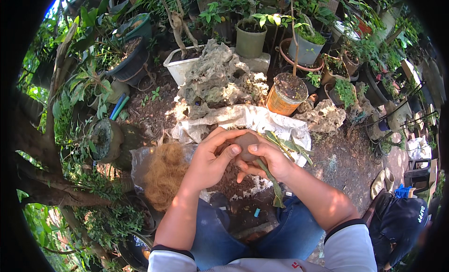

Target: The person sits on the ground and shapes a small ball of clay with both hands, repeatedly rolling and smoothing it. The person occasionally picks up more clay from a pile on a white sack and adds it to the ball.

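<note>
Between my two hands sits a rounded, grey-brown ball of soil (246, 142). My left hand (216, 156) cups its left side, with the thumb lying toward the ball. On the other side my right hand (273, 159) curls around it, thumb pressed on its surface. A plant with long green leaves (291, 146) comes out beside my right hand, and one limp leaf (278, 197) hangs below it. Where the plant joins the ball is hidden by my fingers. Loose dark soil (229, 182) lies beneath my hands on a white plastic sheet (252, 116).
A tuft of brown fibre (166, 176) lies left of my left forearm. Beyond the sheet stand rough rocks (217, 75), an orange bucket (282, 101) and a white planter (177, 71). A small turquoise piece (257, 212) lies between my legs. Another person (402, 225) is at the right.
</note>
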`<state>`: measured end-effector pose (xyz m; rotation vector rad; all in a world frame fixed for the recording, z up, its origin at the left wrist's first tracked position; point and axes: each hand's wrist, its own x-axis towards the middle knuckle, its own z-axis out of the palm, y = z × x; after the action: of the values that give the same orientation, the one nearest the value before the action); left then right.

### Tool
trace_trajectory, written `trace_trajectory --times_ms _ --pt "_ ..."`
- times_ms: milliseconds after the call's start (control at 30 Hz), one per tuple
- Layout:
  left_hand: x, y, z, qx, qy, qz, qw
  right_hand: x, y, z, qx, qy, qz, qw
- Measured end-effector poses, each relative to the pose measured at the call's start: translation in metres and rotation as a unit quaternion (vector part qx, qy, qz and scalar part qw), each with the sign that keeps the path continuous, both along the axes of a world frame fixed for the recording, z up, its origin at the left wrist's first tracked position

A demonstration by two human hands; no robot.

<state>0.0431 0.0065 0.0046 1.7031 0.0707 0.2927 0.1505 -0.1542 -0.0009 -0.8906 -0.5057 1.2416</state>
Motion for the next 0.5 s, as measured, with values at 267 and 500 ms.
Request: trace_trajectory --times_ms 267,500 --pt "-0.0004 0.0012 0.0005 -0.011 0.002 0.002 1.0 0.0007 0.0029 -0.0027 -0.012 -0.039 -0.004 0.999" --pt "0.0008 0.0026 0.0036 0.01 0.011 0.007 1.0 -0.0004 0.0048 -0.0041 -0.043 -0.073 -0.009 0.996"
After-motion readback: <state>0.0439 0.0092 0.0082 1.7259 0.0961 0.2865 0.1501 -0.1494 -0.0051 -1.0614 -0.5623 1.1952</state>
